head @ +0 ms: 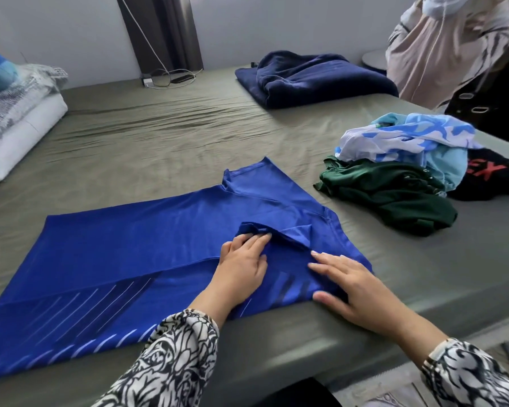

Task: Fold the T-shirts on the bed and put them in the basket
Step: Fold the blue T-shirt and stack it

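Blue T-shirt [124,254] lies flat at the bed's [159,136] near edge, long axis left-right; our left hand [241,265] pins the bunched sleeve, right hand [344,286] presses flat beside it.

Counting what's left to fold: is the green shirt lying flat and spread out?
No, the green shirt lies crumpled in the pile beside the blue shirt.
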